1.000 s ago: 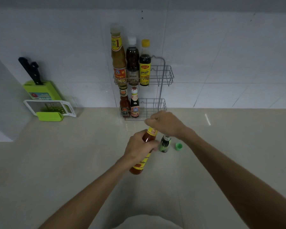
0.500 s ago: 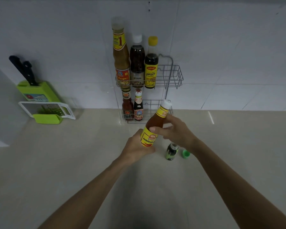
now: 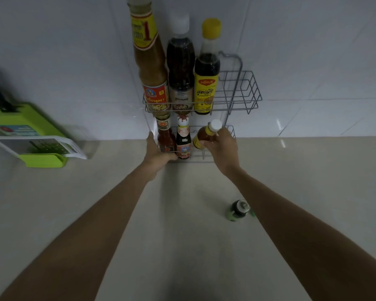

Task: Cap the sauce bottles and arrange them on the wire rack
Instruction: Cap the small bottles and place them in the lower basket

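Observation:
A two-tier wire rack (image 3: 251, 92) stands against the tiled wall. Its upper tier holds three tall capped bottles (image 3: 180, 68). In the lower tier stand two small bottles (image 3: 183, 140). My right hand (image 3: 221, 148) is shut on an orange sauce bottle with a white cap (image 3: 206, 133), tilted inside the lower tier to the right of those two. My left hand (image 3: 156, 152) grips the lower tier's front left corner. A small dark uncapped bottle (image 3: 238, 209) stands on the counter beside my right forearm, with a green cap (image 3: 252, 212) peeking out behind it.
A green knife block (image 3: 13, 120) with black handles and a green and white grater (image 3: 41, 146) sit at the left against the wall. The beige counter (image 3: 182, 235) stretches toward me. The right half of the upper tier holds nothing.
I have leaned closer to the rack. My right hand carried the capped orange bottle into the lower tier. My left hand let go of the bottle and took hold of the rack.

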